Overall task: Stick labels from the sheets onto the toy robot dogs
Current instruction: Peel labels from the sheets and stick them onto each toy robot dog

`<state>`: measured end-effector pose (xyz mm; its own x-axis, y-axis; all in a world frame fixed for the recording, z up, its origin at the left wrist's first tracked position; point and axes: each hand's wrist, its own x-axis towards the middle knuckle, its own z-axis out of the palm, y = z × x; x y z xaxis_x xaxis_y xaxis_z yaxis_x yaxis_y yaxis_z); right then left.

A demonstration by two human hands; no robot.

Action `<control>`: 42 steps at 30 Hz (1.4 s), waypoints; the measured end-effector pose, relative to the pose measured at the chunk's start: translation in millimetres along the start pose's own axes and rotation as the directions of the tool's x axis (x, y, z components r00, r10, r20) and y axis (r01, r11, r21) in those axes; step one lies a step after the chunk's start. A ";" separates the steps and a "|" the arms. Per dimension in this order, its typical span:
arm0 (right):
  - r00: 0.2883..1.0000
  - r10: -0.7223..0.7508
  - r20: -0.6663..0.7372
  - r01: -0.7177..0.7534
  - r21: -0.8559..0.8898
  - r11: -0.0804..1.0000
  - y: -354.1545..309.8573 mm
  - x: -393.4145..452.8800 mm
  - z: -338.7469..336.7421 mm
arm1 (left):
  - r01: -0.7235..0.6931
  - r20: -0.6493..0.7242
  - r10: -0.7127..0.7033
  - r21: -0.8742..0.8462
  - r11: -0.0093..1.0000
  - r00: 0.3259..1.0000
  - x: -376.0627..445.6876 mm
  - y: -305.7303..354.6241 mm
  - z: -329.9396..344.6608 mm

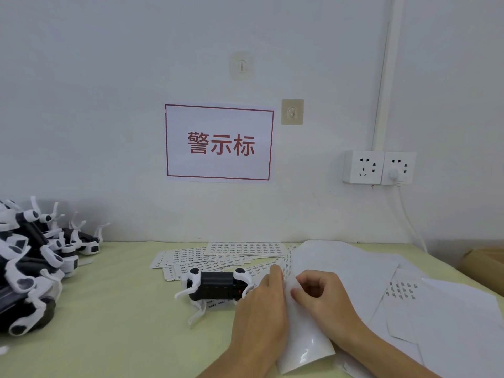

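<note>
Both hands meet over a curled, glossy sheet [302,342] at about five o'clock on the table [122,323]; the left hand [261,298] grips the sheet's left edge with curled fingers, probably to hold it steady, while the right hand [319,293] pinches at its upper part with thumb and fingertips, seemingly to pick a label loose, though no label can be made out between the fingers; one toy dog [215,287] lies on its back just beside the left hand, at its nine o'clock, likely set there so its black belly faces up for the sticker; it has a black body and white legs splayed outward; the fresh label sheets [218,257] fan out behind it toward twelve o'clock, printed in rows of small dark marks; a pile of dogs [35,257] is heaped at the table's nine o'clock edge, well apart from the hands; blank white sheets [409,296] spread toward three o'clock, perhaps spent backing.
</note>
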<state>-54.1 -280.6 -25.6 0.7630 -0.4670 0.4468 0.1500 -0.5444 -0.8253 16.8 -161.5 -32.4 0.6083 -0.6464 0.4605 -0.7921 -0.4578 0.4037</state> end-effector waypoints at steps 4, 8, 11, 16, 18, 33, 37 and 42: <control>0.996 0.011 -0.085 -0.019 -0.102 0.995 3.3 1.1 -0.3 | 0.035 -0.031 -0.037 -0.051 0.998 0.999 0.0 2.7 -2.8; 0.982 0.027 -0.186 -0.078 -0.274 0.959 5.3 1.1 3.0 | 0.023 -0.065 -0.028 -0.091 0.996 0.997 -0.4 2.8 -4.9; 0.954 0.056 -0.294 -0.164 -0.355 0.920 8.6 0.7 1.7 | 0.019 -0.078 -0.028 -0.109 0.994 0.997 -0.2 2.1 -2.8; 0.936 0.054 -0.349 -0.207 -0.418 0.884 7.6 1.9 -1.0 | -0.049 -0.153 0.037 -0.073 0.996 0.987 1.2 0.4 1.0; 0.947 -0.063 -0.315 -0.067 -0.385 0.920 3.9 0.5 0.9 | -0.058 -0.150 0.045 -0.083 0.995 0.988 1.4 -0.6 1.9; 0.986 -0.049 -0.159 0.042 -0.046 0.998 1.4 0.8 0.0 | -0.113 -0.169 0.109 -0.011 0.994 0.979 1.9 -0.7 2.7; 0.985 -0.047 -0.167 0.046 -0.007 0.999 3.1 1.3 -0.3 | -0.095 -0.142 0.094 0.000 0.995 0.985 3.3 -2.3 3.8; 0.980 -0.048 -0.191 0.059 0.051 0.997 2.7 1.2 -1.4 | -0.093 -0.157 0.065 -0.184 0.978 0.986 1.0 -4.3 4.4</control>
<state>-53.7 -283.6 -26.8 0.6205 -0.5647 0.5441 0.2270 -0.5347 -0.8139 20.6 -162.8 -37.2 0.5562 -0.5708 0.6039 -0.8226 -0.2749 0.4978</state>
